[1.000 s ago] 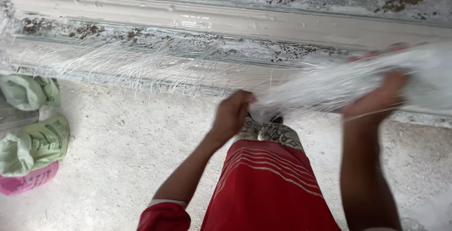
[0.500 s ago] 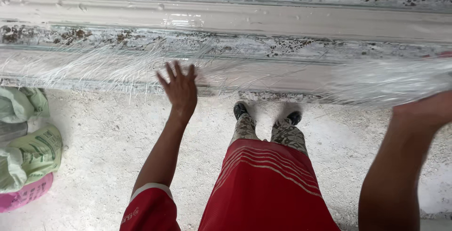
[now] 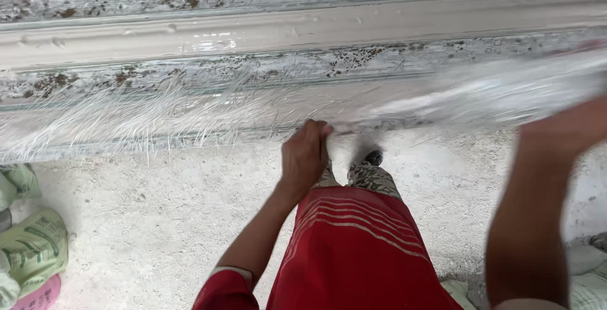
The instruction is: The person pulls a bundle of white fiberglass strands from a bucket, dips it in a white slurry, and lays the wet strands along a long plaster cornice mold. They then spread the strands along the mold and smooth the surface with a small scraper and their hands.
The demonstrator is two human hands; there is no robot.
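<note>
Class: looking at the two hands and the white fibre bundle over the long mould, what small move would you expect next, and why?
Probably the left hand draws its pinched end of the fibre bundle leftward along the mould: the bundle hangs bunched between it and the raised right hand, while loose strands already lie spread further left.

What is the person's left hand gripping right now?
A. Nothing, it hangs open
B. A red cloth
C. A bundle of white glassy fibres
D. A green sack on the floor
C: the left hand is closed around the white fibre bundle, which stretches across to the blurred right hand above the long mould.
</note>
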